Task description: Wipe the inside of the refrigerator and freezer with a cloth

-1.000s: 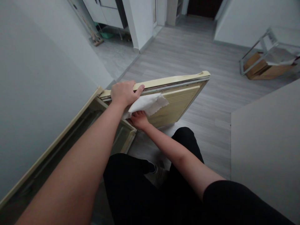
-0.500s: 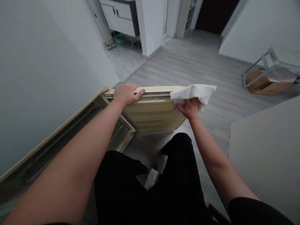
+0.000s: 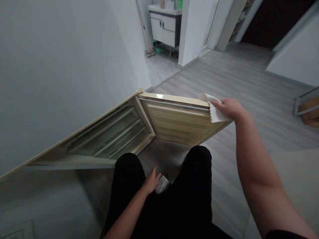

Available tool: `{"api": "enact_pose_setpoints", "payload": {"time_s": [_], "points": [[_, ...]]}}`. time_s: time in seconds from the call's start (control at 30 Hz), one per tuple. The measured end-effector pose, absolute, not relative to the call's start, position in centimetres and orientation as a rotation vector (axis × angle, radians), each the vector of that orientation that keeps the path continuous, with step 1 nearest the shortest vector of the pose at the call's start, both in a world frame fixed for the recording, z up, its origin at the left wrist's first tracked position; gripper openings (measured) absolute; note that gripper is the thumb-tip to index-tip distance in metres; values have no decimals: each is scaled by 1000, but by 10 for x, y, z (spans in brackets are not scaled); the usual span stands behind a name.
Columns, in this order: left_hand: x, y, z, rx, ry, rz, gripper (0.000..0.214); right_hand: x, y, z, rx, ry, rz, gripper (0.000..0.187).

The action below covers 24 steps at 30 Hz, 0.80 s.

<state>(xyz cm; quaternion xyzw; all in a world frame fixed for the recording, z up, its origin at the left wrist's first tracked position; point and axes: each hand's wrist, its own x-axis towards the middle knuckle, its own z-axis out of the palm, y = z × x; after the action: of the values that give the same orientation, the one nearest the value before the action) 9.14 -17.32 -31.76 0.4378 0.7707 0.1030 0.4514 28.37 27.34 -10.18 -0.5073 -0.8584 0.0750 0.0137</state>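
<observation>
Drops left hand (image 3: pixel 150 183) from open cream door (image 3: pixel 179 121) to between knees (image 3: pixel 199 159) since earlier frame | loosely spread near marbled object (image 3: pixel 162 185) | grips white cloth (image 3: pixel 217 115) with right hand (image 3: pixel 232 108) at door's outer top end

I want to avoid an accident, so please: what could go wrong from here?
The open, cream, ribbed, rectangular door could swing and bump the black-trousered right knee, since the left hand is off the door. The white, scalloped cloth might slip from the right hand at the door's edge.
</observation>
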Motion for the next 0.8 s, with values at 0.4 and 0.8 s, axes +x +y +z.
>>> {"api": "enact_pose_setpoints", "payload": {"time_s": [0.4, 0.8], "points": [[125, -212, -374, 783, 1882, 228, 75, 263, 242, -91, -1686, -2596, 1195, 53], [213, -245, -380, 860, 1904, 181, 105, 262, 171, -104, -1678, -2517, 1025, 75]]}}
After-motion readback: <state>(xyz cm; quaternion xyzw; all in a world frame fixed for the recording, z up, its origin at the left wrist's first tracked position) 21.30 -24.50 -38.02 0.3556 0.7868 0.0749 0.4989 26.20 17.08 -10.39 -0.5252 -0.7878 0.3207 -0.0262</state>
